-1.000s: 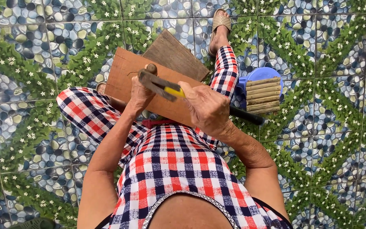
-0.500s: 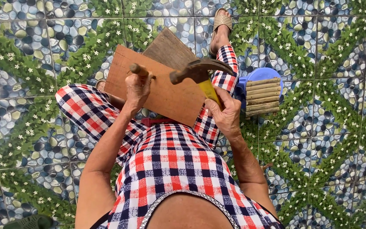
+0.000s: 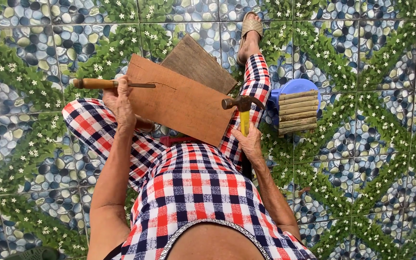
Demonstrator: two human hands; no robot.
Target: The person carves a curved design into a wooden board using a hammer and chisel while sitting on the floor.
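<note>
Seated on tiled floor (image 3: 34, 159). Left hand (image 3: 119, 96) clamped on wooden-handled chisel (image 3: 107, 84), tip at cracked board's (image 3: 179, 103) 10 o'clock edge. Right hand (image 3: 249, 142) grips hammer (image 3: 241, 103), raised at board's 3 o'clock. Seemingly mid-splitting; a strike would need the hammer brought onto the chisel handle.

Both hands (image 3: 121, 103) (image 3: 250, 144) raised, fingers apparently clenched.

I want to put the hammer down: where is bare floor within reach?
Bare tiled floor lies right of the right hand, below the blue stool. More lies left of the left hand. The lap is crowded by the board.
</note>
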